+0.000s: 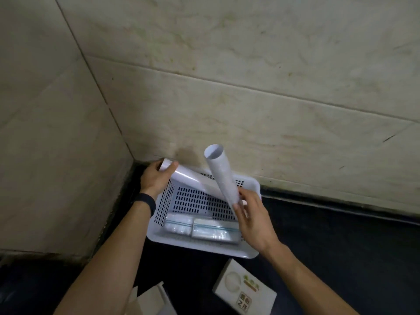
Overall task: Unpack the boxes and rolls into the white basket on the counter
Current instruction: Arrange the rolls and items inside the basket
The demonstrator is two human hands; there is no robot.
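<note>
The white perforated basket (163,205) stands on the dark counter in the wall corner. Two clear zip bags (197,228) of white packets lie along its near side. My left hand (155,178) grips the far end of a white roll (191,178) that slants across the basket's far rim. My right hand (254,221) holds the lower end of a second white roll (221,176), a hollow tube tilted upright over the basket's right side, its open top toward the wall.
A white printed box (244,289) lies on the counter just in front of the basket. Pale cardboard or paper (152,298) sits at the bottom edge. Tiled walls close in behind and to the left; dark counter extends right.
</note>
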